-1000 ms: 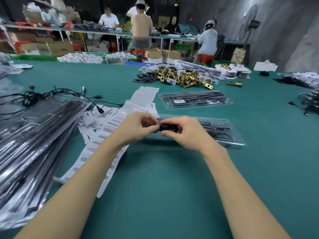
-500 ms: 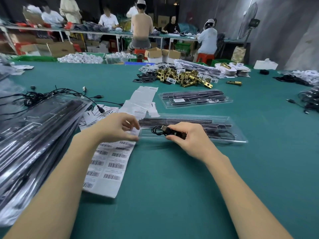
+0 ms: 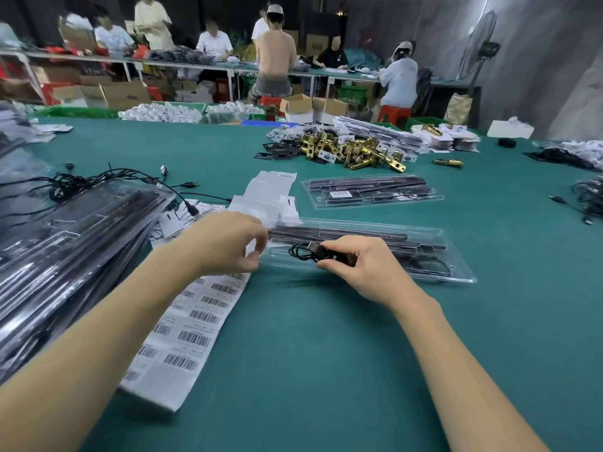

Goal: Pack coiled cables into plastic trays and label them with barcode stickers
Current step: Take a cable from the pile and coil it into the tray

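Pinching the coiled cable [image 3: 310, 251] between thumb and curled fingers, the right hand [image 3: 359, 265] holds it low over the left end of the clear plastic tray [image 3: 456, 272], its USB plug poking out toward the left; whether the coil already touches the tray floor cannot be told; the packing step looks to be in hand, with the cable about to be seated in its pocket; the left hand [image 3: 228, 246], fingers loosely curled with thumb and forefinger nearly meeting, hovers at the tray's left edge over the barcode sticker sheet [image 3: 195, 321], and whether its grip has a sticker cannot be told; next, judging by the task, the coil needs pressing down into the recess, then a sticker peeled and laid on; a finished tray [image 3: 375, 192] lies further back on the green surface [image 3: 326, 370].
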A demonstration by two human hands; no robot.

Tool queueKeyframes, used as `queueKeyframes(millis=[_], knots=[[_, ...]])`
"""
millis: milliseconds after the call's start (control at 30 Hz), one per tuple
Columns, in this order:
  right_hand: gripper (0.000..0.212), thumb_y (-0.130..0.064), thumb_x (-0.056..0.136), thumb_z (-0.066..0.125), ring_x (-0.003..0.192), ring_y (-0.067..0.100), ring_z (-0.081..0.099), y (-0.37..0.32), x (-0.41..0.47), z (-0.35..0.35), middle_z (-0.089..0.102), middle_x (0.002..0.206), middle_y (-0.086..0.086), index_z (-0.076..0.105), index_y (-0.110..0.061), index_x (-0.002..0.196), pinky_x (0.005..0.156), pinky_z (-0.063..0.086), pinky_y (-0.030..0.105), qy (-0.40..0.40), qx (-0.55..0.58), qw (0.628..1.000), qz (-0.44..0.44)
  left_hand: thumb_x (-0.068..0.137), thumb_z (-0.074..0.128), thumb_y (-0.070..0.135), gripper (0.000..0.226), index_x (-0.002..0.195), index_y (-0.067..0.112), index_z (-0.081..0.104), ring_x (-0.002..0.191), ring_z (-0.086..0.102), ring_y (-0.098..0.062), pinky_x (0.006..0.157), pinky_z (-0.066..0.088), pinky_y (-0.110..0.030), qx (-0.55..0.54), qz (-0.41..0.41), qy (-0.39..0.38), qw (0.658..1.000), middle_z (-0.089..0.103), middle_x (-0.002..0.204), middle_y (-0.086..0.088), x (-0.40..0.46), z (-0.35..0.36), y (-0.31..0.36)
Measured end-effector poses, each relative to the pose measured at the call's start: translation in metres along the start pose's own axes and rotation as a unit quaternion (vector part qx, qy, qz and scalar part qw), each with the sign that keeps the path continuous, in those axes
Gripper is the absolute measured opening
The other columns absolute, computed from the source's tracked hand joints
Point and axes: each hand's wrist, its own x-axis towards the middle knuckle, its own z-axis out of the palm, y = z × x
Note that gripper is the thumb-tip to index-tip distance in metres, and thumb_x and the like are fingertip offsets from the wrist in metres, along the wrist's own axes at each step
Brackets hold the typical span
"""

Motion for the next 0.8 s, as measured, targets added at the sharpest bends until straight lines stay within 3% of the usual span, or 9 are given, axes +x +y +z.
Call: queueKeyframes(millis=[100,200,300,367,433,533,600,700,800], knots=[[0.022,-0.021,0.087,0.078,0.078,-0.001,0.056,-0.003,-0.002,-0.004,0.069,0.088,-0.010,0.078,-0.021,0.109,0.068,0.039,0.010,0.000,-0.016,1.000,-0.014,0.089,0.059,0.026,0.003,0.092,0.025,0.058,0.071,0.057,-0.012,0.061,0.042,-0.031,0.027,0.034,0.057,0.997,0.059,0.094,0.012,-0.003,0.007,0.004],[0.026,-0.021,0.087,0.078,0.091,0.001,0.058,-0.003,-0.006,-0.008,0.068,0.098,-0.011,0.077,-0.019,0.112,0.077,0.044,0.011,0.017,-0.014,0.999,-0.026,0.093,0.060,0.015,0.003,0.094,0.015,0.058,0.069,0.057,-0.006,0.064,0.050,-0.032,-0.092,0.047,0.154,0.983,0.054,0.099,0.006,-0.010,0.019,0.009],[0.031,-0.024,0.086,0.078,0.097,0.004,0.054,-0.003,-0.012,-0.009,0.060,0.103,-0.010,0.075,-0.017,0.117,0.081,0.042,0.010,0.033,-0.045,0.998,-0.033,0.095,0.063,0.010,0.001,0.095,0.012,0.064,0.082,0.064,-0.005,0.080,0.054,-0.022,-0.249,-0.014,0.221,0.943,0.050,0.106,0.002,-0.013,0.033,0.016],[0.031,-0.027,0.085,0.079,0.095,0.015,0.052,-0.006,-0.016,-0.006,0.060,0.101,-0.005,0.076,-0.016,0.114,0.085,0.044,0.024,0.067,-0.123,0.988,-0.066,0.096,0.062,0.011,0.005,0.095,0.015,0.063,0.084,0.067,-0.005,0.082,0.051,-0.013,-0.307,-0.055,0.226,0.923,0.049,0.104,0.002,-0.012,0.040,0.021],[0.029,-0.028,0.083,0.081,0.090,0.023,0.052,-0.011,-0.019,0.000,0.064,0.098,-0.002,0.078,-0.016,0.109,0.080,0.047,0.039,0.112,-0.220,0.962,-0.113,0.099,0.056,0.013,0.007,0.097,0.019,0.056,0.083,0.070,-0.004,0.078,0.047,-0.009,-0.314,-0.067,0.203,0.925,0.049,0.104,0.003,-0.011,0.045,0.026],[0.027,-0.024,0.082,0.082,0.085,0.027,0.055,-0.018,-0.023,0.009,0.065,0.094,0.001,0.078,-0.013,0.106,0.070,0.051,0.041,0.136,-0.255,0.947,-0.140,0.102,0.048,0.017,0.005,0.100,0.021,0.049,0.082,0.071,0.001,0.071,0.042,-0.006,-0.293,-0.073,0.189,0.934,0.051,0.107,0.002,-0.009,0.049,0.030],[0.028,-0.020,0.082,0.083,0.083,0.026,0.057,-0.019,-0.025,0.013,0.064,0.090,0.002,0.077,-0.011,0.108,0.062,0.054,0.038,0.143,-0.252,0.946,-0.143,0.102,0.049,0.020,0.002,0.102,0.021,0.048,0.077,0.070,0.003,0.067,0.042,-0.008,-0.295,-0.078,0.202,0.931,0.052,0.109,0.003,-0.008,0.049,0.031],[0.030,-0.015,0.078,0.086,0.077,0.025,0.060,-0.020,-0.028,0.017,0.064,0.083,0.002,0.077,-0.011,0.106,0.051,0.053,0.033,0.159,-0.263,0.940,-0.146,0.099,0.056,0.027,0.016,0.104,0.022,0.042,0.069,0.070,0.002,0.064,0.045,-0.019,-0.309,-0.112,0.231,0.916,0.052,0.106,0.004,-0.008,0.050,0.033],[0.031,-0.014,0.075,0.088,0.076,0.026,0.061,-0.022,-0.026,0.020,0.064,0.080,0.002,0.078,-0.010,0.104,0.050,0.052,0.032,0.172,-0.276,0.935,-0.139,0.095,0.066,0.033,0.029,0.087,0.016,0.043,0.061,0.069,-0.001,0.061,0.051,-0.033,-0.314,-0.177,0.258,0.896,0.060,0.085,-0.004,-0.009,0.051,0.035]])
